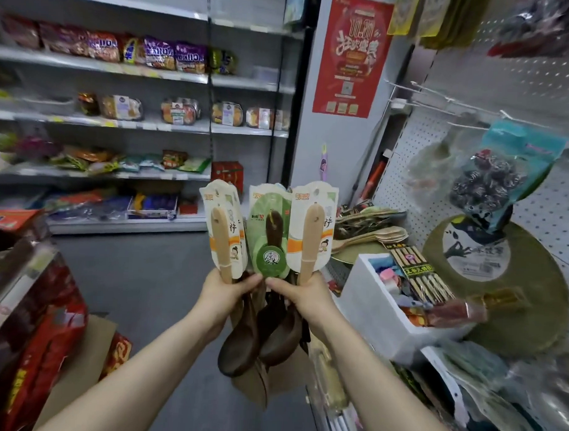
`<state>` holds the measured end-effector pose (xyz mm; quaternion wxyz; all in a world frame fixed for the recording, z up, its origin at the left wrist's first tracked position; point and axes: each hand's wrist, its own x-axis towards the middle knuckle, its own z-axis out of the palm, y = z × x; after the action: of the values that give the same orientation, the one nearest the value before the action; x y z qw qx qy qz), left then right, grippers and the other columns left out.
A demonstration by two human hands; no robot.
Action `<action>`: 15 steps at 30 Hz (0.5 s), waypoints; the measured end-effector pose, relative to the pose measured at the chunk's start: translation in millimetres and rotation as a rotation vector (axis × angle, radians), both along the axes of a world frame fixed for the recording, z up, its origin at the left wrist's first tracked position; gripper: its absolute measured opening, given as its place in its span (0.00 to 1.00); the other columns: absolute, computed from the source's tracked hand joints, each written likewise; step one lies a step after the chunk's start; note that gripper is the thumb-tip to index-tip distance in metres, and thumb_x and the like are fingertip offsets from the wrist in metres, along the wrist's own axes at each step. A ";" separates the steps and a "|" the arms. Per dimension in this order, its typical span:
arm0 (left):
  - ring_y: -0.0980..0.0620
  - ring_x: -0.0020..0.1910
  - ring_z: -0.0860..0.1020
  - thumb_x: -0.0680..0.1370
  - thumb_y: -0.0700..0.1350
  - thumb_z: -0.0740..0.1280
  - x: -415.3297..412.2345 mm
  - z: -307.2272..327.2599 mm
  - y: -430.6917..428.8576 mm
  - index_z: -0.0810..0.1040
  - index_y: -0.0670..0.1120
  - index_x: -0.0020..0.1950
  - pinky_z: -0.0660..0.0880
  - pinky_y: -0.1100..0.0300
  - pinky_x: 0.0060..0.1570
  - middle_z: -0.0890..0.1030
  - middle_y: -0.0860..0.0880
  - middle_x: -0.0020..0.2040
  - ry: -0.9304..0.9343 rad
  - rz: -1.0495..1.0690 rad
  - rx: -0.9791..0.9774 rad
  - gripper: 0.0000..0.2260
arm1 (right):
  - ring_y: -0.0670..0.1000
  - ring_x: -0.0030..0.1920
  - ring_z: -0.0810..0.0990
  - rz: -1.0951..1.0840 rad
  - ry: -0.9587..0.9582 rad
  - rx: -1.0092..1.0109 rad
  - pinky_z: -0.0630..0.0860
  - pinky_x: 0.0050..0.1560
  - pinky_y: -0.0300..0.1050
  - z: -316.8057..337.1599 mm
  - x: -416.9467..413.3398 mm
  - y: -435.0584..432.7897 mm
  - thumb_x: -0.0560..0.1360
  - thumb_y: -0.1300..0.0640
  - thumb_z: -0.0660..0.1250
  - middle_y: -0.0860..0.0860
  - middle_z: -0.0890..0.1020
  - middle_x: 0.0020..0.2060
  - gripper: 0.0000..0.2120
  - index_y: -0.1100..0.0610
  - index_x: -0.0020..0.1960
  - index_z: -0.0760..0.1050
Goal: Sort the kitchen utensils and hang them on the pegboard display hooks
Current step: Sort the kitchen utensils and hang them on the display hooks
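Two hands: the left hand (224, 297) and the right hand (301, 296). Three carded utensils fan out above them: two pale wooden spatulas (222, 242) (311, 239) on white-and-orange cards, and one dark wooden spoon (274, 226) on a green card. Two dark spoon bowls (236, 352) (280, 344) show below the hands. One red poster (351, 53). One white foam box (370, 302).

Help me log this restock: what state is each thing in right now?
Left hand: gripping the left spatula.
Right hand: gripping the right spatula.
Left spatula: carded, handle up, not hung.
Right spatula: carded, handle up, not hung.
Dark spoon: green card, upright between the hands.
Upper hooks: bare.
Scrubber bag: hanging on a hook.
White box: open, full.
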<state>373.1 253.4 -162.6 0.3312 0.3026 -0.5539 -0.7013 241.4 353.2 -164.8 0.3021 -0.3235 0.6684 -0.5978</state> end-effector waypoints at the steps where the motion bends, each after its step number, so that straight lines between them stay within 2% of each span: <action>1: 0.50 0.48 0.84 0.72 0.35 0.72 -10.5 1.9 -9.9 0.80 0.43 0.57 0.79 0.57 0.50 0.85 0.46 0.50 0.004 0.013 -0.002 0.14 | 0.60 0.48 0.84 0.010 0.011 -0.007 0.80 0.47 0.54 2.5 -11.7 -11.7 0.69 0.56 0.78 0.51 0.87 0.47 0.13 0.53 0.53 0.83; 3: 0.50 0.48 0.83 0.72 0.35 0.72 -32.2 2.8 -32.6 0.80 0.44 0.57 0.79 0.56 0.51 0.85 0.46 0.50 0.004 0.054 -0.005 0.14 | 0.63 0.51 0.83 0.048 0.027 -0.014 0.80 0.50 0.57 2.6 -37.0 -39.8 0.68 0.55 0.78 0.51 0.87 0.47 0.15 0.53 0.54 0.83; 6: 0.48 0.51 0.83 0.72 0.37 0.73 -43.3 2.7 -50.5 0.80 0.44 0.58 0.78 0.53 0.54 0.85 0.47 0.51 -0.006 0.068 0.000 0.15 | 0.61 0.52 0.83 0.070 0.033 -0.027 0.80 0.56 0.59 3.2 -51.6 -61.6 0.67 0.53 0.79 0.49 0.87 0.49 0.18 0.52 0.55 0.82; 10: 0.48 0.51 0.83 0.72 0.37 0.73 -62.9 -2.5 -84.7 0.79 0.44 0.59 0.78 0.52 0.55 0.85 0.47 0.51 -0.021 0.073 -0.004 0.15 | 0.62 0.52 0.83 0.074 0.024 -0.027 0.79 0.57 0.62 -4.5 -74.2 -96.1 0.64 0.49 0.79 0.49 0.87 0.47 0.20 0.52 0.54 0.82; 15: 0.49 0.49 0.83 0.73 0.36 0.72 -90.7 -14.1 -130.9 0.80 0.44 0.58 0.78 0.54 0.52 0.85 0.48 0.50 -0.021 0.048 0.008 0.14 | 0.61 0.53 0.83 0.061 0.008 -0.023 0.78 0.58 0.61 -12.3 -98.3 -138.4 0.68 0.55 0.78 0.50 0.87 0.48 0.15 0.52 0.53 0.82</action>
<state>282.4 122.5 -176.8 0.3411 0.3243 -0.5472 -0.6921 143.1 214.8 -177.1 0.3138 -0.3496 0.6526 -0.5945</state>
